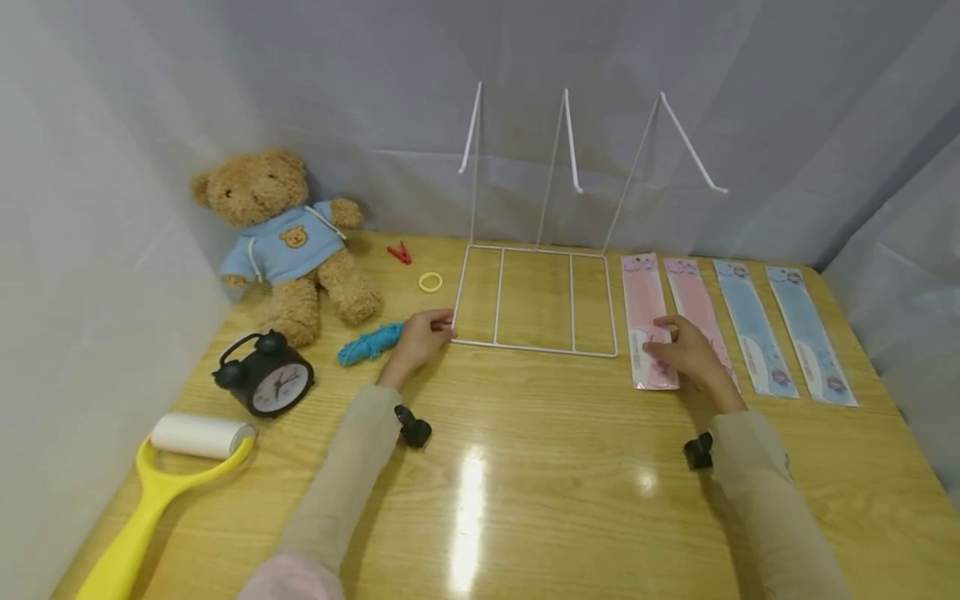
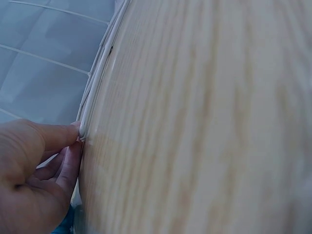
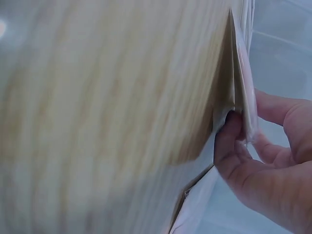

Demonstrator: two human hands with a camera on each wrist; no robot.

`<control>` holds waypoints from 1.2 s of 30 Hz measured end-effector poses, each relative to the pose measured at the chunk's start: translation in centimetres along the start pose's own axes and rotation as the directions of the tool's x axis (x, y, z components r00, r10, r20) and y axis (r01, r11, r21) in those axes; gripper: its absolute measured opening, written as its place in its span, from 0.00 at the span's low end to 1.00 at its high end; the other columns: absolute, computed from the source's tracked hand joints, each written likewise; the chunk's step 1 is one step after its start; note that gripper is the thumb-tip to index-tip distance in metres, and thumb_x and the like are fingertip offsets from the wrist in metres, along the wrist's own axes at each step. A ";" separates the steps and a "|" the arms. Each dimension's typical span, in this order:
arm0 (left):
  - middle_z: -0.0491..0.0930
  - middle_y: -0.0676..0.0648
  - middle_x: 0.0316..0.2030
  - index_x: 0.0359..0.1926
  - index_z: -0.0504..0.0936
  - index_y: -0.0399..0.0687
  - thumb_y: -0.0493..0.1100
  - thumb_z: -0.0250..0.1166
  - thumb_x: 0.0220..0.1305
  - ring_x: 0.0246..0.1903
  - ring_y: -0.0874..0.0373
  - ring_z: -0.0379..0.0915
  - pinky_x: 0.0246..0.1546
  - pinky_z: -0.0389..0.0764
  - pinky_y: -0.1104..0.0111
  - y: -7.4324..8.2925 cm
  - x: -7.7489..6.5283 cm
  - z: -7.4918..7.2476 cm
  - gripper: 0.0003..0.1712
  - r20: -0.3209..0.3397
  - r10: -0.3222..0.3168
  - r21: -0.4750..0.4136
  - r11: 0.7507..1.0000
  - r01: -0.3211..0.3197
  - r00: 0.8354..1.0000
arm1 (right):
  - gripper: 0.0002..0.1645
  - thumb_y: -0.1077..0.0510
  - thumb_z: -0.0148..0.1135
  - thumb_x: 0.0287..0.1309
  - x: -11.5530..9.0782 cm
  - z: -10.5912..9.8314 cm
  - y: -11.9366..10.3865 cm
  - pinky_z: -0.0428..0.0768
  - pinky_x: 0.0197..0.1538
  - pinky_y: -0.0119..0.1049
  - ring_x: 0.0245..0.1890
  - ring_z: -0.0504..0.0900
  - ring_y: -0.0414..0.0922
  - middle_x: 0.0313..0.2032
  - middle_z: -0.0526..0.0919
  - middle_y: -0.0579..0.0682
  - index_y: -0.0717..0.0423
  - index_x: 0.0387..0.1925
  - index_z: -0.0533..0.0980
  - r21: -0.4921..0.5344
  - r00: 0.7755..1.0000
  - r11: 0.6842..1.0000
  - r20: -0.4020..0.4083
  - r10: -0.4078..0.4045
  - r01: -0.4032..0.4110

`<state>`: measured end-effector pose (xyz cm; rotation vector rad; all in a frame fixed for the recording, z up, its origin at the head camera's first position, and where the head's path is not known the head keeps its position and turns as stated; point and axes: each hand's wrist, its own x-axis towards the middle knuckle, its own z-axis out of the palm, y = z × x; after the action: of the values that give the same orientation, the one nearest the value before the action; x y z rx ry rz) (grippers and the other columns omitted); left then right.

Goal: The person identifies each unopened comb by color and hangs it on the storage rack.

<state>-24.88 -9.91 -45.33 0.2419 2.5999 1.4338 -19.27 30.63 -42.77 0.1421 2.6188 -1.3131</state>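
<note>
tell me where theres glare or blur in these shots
Head view: sharp, with bright glare streaks on the table between the arms. Left wrist view: wood grain soft, left hand fairly clear. Right wrist view: tabletop smeared, right hand and pink packet sharper.

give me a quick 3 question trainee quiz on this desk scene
1. True or false: the left hand holds the white wire rack at its near left corner.
2. How many pink packets lie on the table?
3. Which packet does the right hand lift: A the leftmost pink packet, B a blue packet?

Key: 1 true; 2 two; 3 A.
</note>
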 end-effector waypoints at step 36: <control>0.77 0.32 0.52 0.61 0.71 0.28 0.31 0.58 0.65 0.50 0.43 0.75 0.51 0.78 0.60 0.0 -0.1 0.2 0.24 -0.019 -0.003 -0.019 1.000 0.003 1.000 | 0.32 0.72 0.59 0.58 -3.8 2.8 -3.6 0.78 0.24 0.24 0.26 0.75 0.29 0.42 0.71 0.44 0.64 0.63 0.61 0.280 0.962 0.942 -0.248 -0.114 0.183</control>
<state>-24.73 -9.76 -45.45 0.2237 2.5988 1.4662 -15.80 26.24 -40.73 0.1510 2.6370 -1.8489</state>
